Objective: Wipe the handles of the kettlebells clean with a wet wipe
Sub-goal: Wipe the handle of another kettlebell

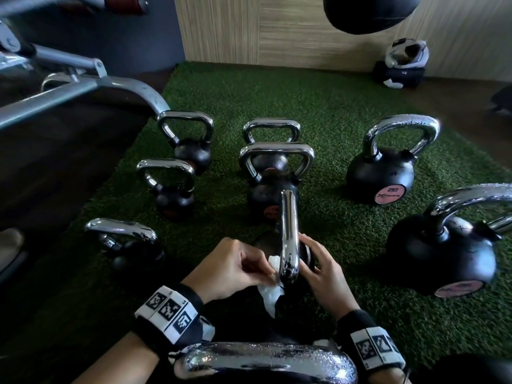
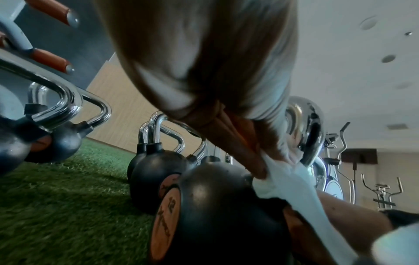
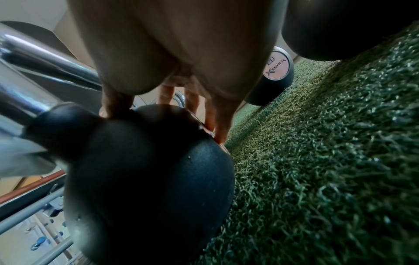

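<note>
The kettlebell (image 1: 279, 245) handle (image 1: 289, 234) meets a wet wipe (image 1: 270, 293) pinched in the left hand (image 1: 230, 268); the right hand (image 1: 322, 270), its grip spread, steadies the body.

This is a gym. Black round kettlebells with chromed steel handles (image 1: 380, 162) stand in loose rows on a patch of green artificial turf (image 1: 327, 106). At the left a grey tubular steel machine frame (image 1: 83, 87) reaches over a dark floor. Far across the room, the left wrist view shows grey elliptical trainers (image 2: 381, 190) under a white ceiling with recessed lights.
</note>
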`<action>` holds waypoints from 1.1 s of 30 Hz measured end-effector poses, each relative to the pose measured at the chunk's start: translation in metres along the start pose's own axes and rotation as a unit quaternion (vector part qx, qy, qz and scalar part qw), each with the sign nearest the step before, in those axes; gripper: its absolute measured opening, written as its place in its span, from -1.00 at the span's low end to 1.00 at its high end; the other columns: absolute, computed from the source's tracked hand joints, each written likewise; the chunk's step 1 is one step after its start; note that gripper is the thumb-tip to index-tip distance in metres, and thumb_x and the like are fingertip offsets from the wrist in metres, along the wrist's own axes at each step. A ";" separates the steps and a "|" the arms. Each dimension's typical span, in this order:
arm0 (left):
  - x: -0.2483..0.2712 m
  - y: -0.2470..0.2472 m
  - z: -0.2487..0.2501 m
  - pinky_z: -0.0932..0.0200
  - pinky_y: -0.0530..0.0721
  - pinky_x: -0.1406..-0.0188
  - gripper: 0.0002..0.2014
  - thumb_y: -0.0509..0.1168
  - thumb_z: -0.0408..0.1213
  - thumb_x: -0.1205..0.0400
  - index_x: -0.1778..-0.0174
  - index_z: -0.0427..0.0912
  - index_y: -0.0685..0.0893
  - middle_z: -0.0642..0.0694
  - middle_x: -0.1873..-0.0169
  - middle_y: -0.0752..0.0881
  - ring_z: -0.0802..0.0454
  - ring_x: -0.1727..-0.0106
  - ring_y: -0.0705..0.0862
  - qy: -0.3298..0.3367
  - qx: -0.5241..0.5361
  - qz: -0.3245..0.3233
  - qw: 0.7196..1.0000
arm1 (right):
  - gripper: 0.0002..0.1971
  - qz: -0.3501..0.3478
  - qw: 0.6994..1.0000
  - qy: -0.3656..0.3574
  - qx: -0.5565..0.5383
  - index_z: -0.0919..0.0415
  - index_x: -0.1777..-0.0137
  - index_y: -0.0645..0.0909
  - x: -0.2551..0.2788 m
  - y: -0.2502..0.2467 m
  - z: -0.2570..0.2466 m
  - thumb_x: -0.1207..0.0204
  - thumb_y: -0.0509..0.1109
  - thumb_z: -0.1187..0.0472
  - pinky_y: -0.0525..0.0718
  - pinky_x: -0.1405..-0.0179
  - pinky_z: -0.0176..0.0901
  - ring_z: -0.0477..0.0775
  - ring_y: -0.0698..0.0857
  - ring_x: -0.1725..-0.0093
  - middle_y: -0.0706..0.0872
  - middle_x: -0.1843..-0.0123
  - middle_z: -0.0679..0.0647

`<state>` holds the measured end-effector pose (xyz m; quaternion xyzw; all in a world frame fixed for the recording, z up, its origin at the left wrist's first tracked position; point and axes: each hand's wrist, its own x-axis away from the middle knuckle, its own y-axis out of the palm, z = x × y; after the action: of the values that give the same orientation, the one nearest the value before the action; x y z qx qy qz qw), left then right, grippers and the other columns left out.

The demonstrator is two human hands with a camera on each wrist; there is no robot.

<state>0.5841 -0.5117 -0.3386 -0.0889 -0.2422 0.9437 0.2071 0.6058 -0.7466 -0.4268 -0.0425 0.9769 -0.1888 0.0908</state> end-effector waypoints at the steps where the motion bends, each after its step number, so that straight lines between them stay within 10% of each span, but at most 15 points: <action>1: 0.000 0.001 -0.002 0.41 0.70 0.00 -0.88 0.68 -0.31 -0.42 0.19 -0.10 0.90 0.17 0.21 0.89 0.24 0.09 0.86 -0.005 0.005 0.002 1.000 | -0.44 -0.003 1.000 0.003 0.003 -0.05 -0.54 0.60 0.000 0.000 0.000 -0.53 0.52 -0.04 0.42 -0.34 -0.71 -0.22 0.54 -0.56 0.64 -0.52 -0.15; 12: -0.009 -0.049 0.028 -0.09 0.81 -0.20 -0.72 0.60 -0.10 -0.39 0.06 -0.13 0.85 -0.06 0.13 0.90 -0.05 0.00 0.88 0.002 0.082 0.146 0.986 | -0.62 0.050 0.995 -0.087 0.007 -0.11 -0.16 0.87 -0.014 -0.050 -0.099 -0.30 0.70 -0.04 0.83 0.03 -0.08 -0.05 0.83 0.13 0.86 -0.07 -0.19; 21: -0.026 -0.053 0.072 0.31 0.78 0.14 -0.78 0.61 -0.18 -0.33 0.18 -0.17 0.83 -0.10 0.21 0.90 0.12 0.17 0.85 -0.018 0.169 0.131 0.977 | -0.51 -0.016 0.983 -0.168 -0.074 0.07 -0.24 0.85 -0.023 -0.036 -0.144 -0.27 0.75 0.14 0.84 0.05 -0.15 0.02 0.87 0.11 0.87 -0.06 -0.06; 25: -0.027 -0.050 0.078 0.06 0.75 -0.29 -0.74 0.49 -0.03 -0.51 0.08 -0.15 0.90 -0.05 0.04 0.91 0.08 -0.08 0.86 -0.027 0.149 0.112 0.982 | -0.61 0.006 0.984 -0.161 -0.073 0.09 -0.18 0.87 -0.022 -0.036 -0.141 -0.34 0.75 0.31 0.89 0.00 0.01 0.03 0.90 0.05 0.90 -0.02 -0.05; 29: -0.024 -0.052 0.070 -0.04 0.81 -0.21 -0.76 0.32 -0.10 -0.73 -0.20 -0.02 0.85 -0.02 -0.09 0.89 -0.06 -0.09 0.88 -0.078 0.171 0.048 0.981 | -0.70 0.048 0.987 -0.143 -0.053 -0.10 -0.07 0.88 -0.027 -0.043 -0.129 -0.40 0.73 0.25 0.86 -0.01 0.02 -0.04 0.90 0.08 0.92 0.06 -0.10; 33: -0.023 -0.045 0.019 -0.06 0.72 -0.37 -0.56 0.54 -0.26 -0.60 -0.36 0.20 0.70 0.13 -0.18 0.83 0.07 -0.25 0.79 -0.119 -0.064 0.029 0.990 | -0.75 0.127 0.990 -0.058 -0.011 -0.21 0.00 0.86 -0.045 -0.056 -0.084 -0.45 0.68 0.20 0.85 -0.02 -0.02 -0.15 0.88 0.11 0.92 0.12 -0.21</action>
<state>0.6149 -0.4939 -0.2983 0.0042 -0.3225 0.9357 0.1431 0.6362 -0.7632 -0.3216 0.0698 0.9695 -0.1623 0.1698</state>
